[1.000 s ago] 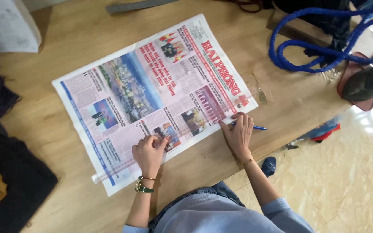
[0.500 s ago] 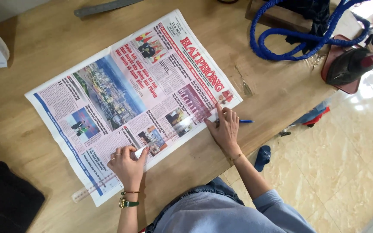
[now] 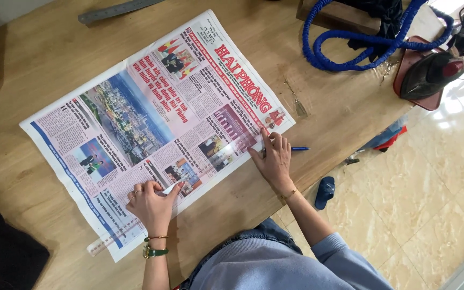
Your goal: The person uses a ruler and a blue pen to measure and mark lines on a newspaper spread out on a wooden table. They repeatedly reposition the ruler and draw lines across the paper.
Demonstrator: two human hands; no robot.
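A large colour newspaper [image 3: 135,123] lies spread at a slant on the wooden table [image 3: 38,43]. A clear plastic ruler [image 3: 103,244] runs along the paper's near edge. My left hand [image 3: 151,204], with a watch and bracelet at the wrist, presses down on the ruler and paper, fingers curled. My right hand [image 3: 275,158] rests at the paper's near right corner and holds a blue pen [image 3: 301,149], whose end sticks out to the right over bare wood.
A grey metal ruler [image 3: 116,9] lies at the table's far edge. A coiled blue hose [image 3: 350,51] and a dark iron [image 3: 436,70] sit at the far right. Dark cloth [image 3: 6,255] lies near left. A blue slipper [image 3: 324,191] is on the tiled floor.
The view has shifted, so the newspaper sits more to the right in the picture. Both hands stay at the paper's near edge; the left one has edged slightly along the ruler.
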